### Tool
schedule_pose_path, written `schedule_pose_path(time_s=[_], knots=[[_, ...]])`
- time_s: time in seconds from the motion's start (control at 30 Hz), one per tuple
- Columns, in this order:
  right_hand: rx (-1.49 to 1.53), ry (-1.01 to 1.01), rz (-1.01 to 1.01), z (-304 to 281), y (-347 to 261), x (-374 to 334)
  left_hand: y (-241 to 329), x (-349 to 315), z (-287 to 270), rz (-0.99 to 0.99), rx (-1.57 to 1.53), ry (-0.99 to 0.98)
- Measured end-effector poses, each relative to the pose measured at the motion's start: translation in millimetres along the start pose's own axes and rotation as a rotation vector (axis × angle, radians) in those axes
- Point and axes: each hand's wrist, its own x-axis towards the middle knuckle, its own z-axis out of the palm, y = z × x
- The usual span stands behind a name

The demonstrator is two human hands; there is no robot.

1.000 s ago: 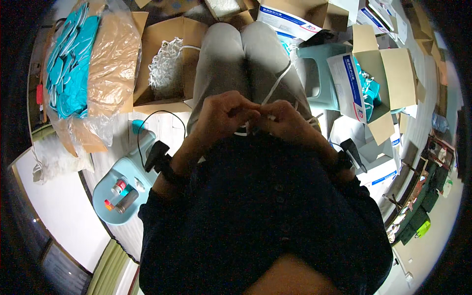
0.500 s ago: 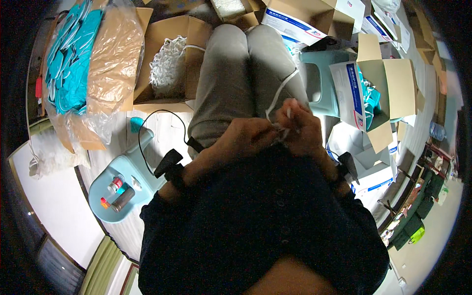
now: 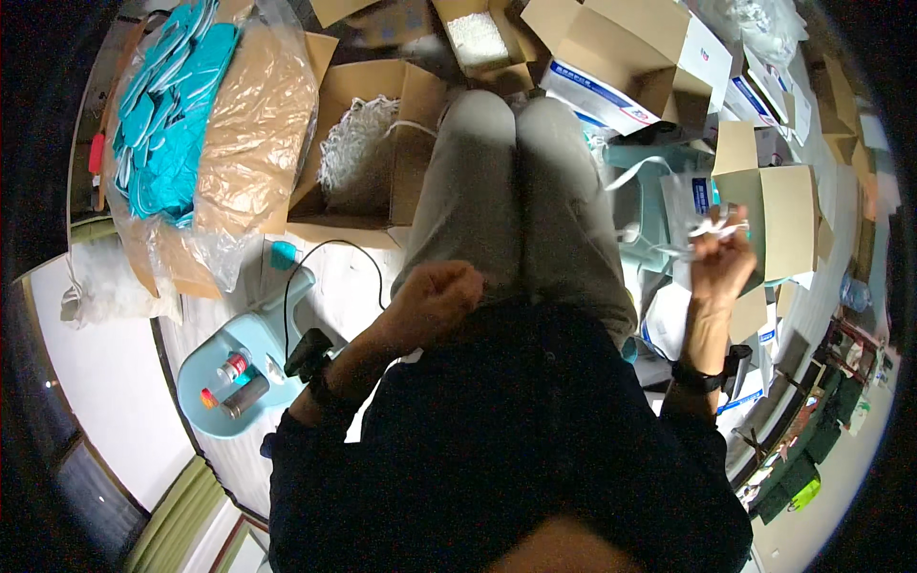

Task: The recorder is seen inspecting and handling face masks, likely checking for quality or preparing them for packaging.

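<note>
A white strap (image 3: 642, 170), looped and partly blurred, hangs from my right hand (image 3: 723, 256). The fingers are closed on it in front of the open blue-and-white carton (image 3: 788, 220) at the right. Over my lap, beside the grey trouser leg (image 3: 458, 210), my left hand (image 3: 435, 298) is curled closed; whatever it may hold is hidden. Left of my knees, a brown cardboard box (image 3: 310, 205) contains a tangled heap of white cords (image 3: 353, 153). One cord hangs over toward the box's right side.
Teal padded pieces (image 3: 181, 124) fill a plastic-lined carton at far left. Below it, a light-blue stool (image 3: 196, 382) bears a red-labelled bottle (image 3: 232, 366) and a dark cylinder (image 3: 246, 396). Another stool (image 3: 650, 215) stands right of my legs. More open cartons (image 3: 611, 48) crowd the back.
My hands have parted from their meeting place over my lap. The right hand has swung out to the right with the white strap; the left has drawn back left. The whole view has shifted slightly.
</note>
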Motion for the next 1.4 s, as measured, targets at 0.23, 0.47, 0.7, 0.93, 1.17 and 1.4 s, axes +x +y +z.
schedule_pose_path(time_s=[0.23,0.47,0.7,0.93,1.17,1.4], knots=[[-0.322,-0.334,0.239,12,76,-16,41,77,-16,-0.118,-0.753,0.237],[-0.455,-0.492,0.197,18,95,-40,53,241,-119,0.140,-1.068,0.041],[-0.455,-0.499,0.471,33,81,-34,101,343,-162,0.453,-0.052,0.532],[-0.537,-0.544,0.357,51,79,-29,106,319,-133,0.280,-0.413,0.126],[-0.382,-0.629,-0.166,92,85,-30,35,172,10,0.187,-0.411,-0.608],[-0.743,-0.600,-0.586,74,121,-25,8,86,26,0.315,-0.281,0.100]])
